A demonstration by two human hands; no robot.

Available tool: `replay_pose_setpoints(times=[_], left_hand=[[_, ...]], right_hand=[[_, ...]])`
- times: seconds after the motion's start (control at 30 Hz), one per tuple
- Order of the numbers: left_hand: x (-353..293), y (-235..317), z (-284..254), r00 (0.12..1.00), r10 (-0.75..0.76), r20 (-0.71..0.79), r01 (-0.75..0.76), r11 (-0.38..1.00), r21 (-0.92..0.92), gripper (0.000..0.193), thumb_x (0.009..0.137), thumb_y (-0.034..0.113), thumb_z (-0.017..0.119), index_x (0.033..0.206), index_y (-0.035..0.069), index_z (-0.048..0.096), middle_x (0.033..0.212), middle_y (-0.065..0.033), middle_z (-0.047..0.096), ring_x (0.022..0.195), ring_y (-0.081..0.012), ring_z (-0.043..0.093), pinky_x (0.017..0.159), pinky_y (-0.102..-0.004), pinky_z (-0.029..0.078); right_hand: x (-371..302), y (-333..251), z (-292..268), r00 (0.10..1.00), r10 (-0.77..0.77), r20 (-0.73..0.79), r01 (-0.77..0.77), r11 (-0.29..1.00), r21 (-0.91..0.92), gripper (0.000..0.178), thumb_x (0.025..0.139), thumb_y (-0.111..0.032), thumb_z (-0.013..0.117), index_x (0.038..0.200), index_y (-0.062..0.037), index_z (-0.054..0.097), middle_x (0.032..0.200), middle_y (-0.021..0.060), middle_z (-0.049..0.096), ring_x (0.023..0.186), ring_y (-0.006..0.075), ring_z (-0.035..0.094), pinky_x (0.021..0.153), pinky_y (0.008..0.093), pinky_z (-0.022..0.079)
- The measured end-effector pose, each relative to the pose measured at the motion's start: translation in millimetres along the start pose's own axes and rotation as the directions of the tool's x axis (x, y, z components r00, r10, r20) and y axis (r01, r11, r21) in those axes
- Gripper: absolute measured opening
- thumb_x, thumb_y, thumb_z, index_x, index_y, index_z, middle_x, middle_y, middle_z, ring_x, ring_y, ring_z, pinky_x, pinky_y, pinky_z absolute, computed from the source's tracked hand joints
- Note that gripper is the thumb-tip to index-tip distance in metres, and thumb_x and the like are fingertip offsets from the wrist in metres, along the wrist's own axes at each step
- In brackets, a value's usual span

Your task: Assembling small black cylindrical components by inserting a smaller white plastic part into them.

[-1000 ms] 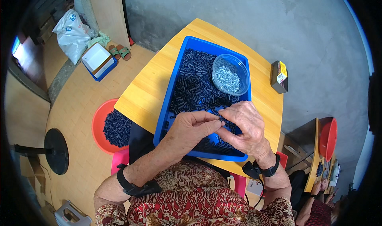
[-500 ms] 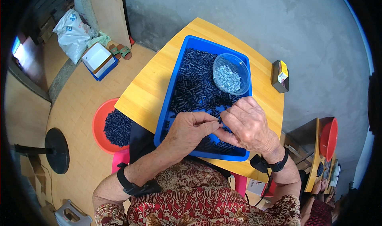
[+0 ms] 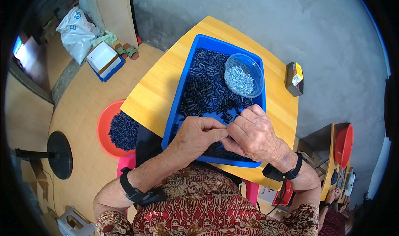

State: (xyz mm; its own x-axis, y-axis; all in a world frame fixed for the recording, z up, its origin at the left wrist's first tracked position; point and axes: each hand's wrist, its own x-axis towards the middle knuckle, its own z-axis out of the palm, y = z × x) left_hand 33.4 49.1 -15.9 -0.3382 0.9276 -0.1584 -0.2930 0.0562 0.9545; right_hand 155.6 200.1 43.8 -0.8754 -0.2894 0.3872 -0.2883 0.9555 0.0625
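Over the near part of a blue tray (image 3: pixel 176 107), my left hand (image 3: pixel 193 136) and my right hand (image 3: pixel 254 136) meet with fingertips together. Both are closed in a pinch; whatever lies between the fingers is hidden. Small black cylindrical plastic pieces (image 3: pixel 208 78) fill much of the tray, heaped thickest toward its far left. A round clear plastic tub (image 3: pixel 244 57) stands among them at the tray's far right. It holds many small silvery metal pins or screws (image 3: pixel 241 80).
The tray sits on a yellow wooden table (image 3: pixel 145 90). A red basin (image 3: pixel 104 132) of similar black pieces stands at the left. A dark box (image 3: pixel 294 84) with a yellow packet is by the right edge. Another person's hands (image 3: pixel 332 194) show at lower right.
My right hand has turned slightly and drawn in closer against my left fingertips. My left hand has stayed nearly in place. The whole view has shifted a little.
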Motion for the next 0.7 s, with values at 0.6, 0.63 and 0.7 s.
replay_pose_setpoints(times=[0.6, 0.63, 0.7], left_hand=[[-6.3, 18.9, -3.9, 0.999, -0.012, 0.039, 0.016, 0.995, -0.094, 0.028, 0.098, 0.024, 0.065, 0.108, -0.001, 0.072, 0.1, -0.0051, 0.072, 0.095, -0.0095, 0.063, 0.09, -0.0267, 0.048], [-6.9, 19.2, -5.1, 0.999, -0.009, 0.033, 0.011, 0.998, -0.06, 0.026, 0.098, 0.022, 0.065, 0.107, -0.001, 0.072, 0.1, -0.006, 0.072, 0.095, -0.0105, 0.065, 0.09, -0.027, 0.049], [-10.9, 25.6, -13.0, 1.0, 0.019, -0.02, -0.02, 0.998, -0.06, 0.025, 0.097, 0.02, 0.066, 0.107, -0.002, 0.072, 0.1, -0.0069, 0.073, 0.095, -0.0115, 0.066, 0.09, -0.027, 0.049]], right_hand=[[3.4, 3.7, 0.3, 0.988, 0.103, -0.115, -0.094, 0.993, 0.073, 0.026, 0.066, -0.016, 0.083, 0.079, -0.0067, 0.063, 0.067, 0.0039, 0.05, 0.064, 0.0213, 0.052, 0.059, 0.0348, 0.038], [5.4, 2.4, -0.6, 0.989, 0.097, -0.109, -0.089, 0.993, 0.076, 0.027, 0.067, -0.017, 0.084, 0.082, -0.0055, 0.064, 0.068, 0.0041, 0.051, 0.065, 0.0213, 0.053, 0.059, 0.035, 0.038], [9.6, 0.5, -2.8, 0.99, 0.095, -0.103, -0.086, 0.992, 0.087, 0.027, 0.069, -0.017, 0.084, 0.085, -0.0044, 0.066, 0.069, 0.0043, 0.052, 0.065, 0.0213, 0.053, 0.06, 0.0352, 0.039]])
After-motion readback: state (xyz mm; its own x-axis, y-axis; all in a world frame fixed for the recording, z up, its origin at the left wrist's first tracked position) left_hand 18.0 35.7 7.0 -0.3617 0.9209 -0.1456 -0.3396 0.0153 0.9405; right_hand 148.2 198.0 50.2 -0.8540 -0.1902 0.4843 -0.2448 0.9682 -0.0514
